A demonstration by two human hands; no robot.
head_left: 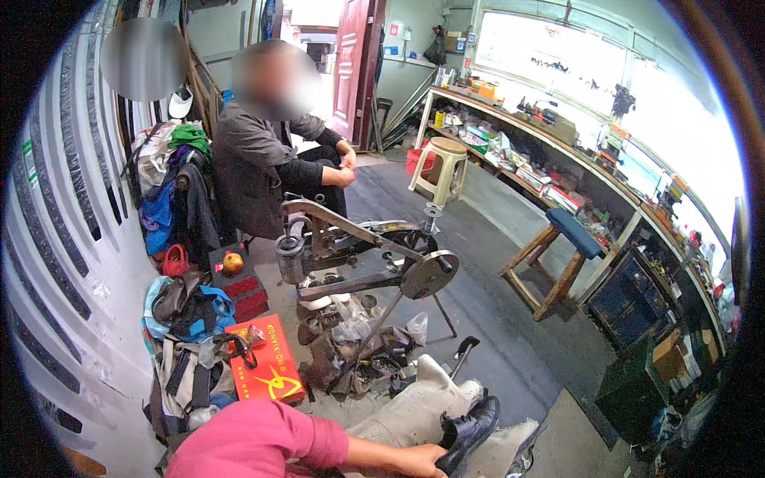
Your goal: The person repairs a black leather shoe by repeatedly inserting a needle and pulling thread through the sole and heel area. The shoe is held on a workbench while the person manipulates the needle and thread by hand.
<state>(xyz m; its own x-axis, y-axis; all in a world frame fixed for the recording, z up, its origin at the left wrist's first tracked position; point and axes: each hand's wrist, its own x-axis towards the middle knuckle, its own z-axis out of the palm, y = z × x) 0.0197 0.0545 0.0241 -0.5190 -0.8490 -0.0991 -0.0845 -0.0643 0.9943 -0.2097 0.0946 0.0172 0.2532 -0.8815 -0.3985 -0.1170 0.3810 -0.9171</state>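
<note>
My left hand (424, 460), reaching out of a pink sleeve (239, 442) at the lower edge, is closed on the heel end of a black leather shoe (470, 426). The shoe is tilted, toe raised, against a pale, worn cloth cover (422, 398). My right hand is not in view. Just beyond the shoe is a black-handled rod (466, 346). Left of it, small containers, bags and scraps (358, 350) lie around the legs of a metal hand-cranked machine (426, 275). A red shoe box (263, 350) lies beside them.
Another person (255, 167) sits behind the machine, hands together. Piled bags and clothes (175, 191) line the left wall. A plastic stool (438, 163), a wooden stool (574, 235) and a cluttered workbench (534, 127) run along the right. A doorway (351, 80) is at the back.
</note>
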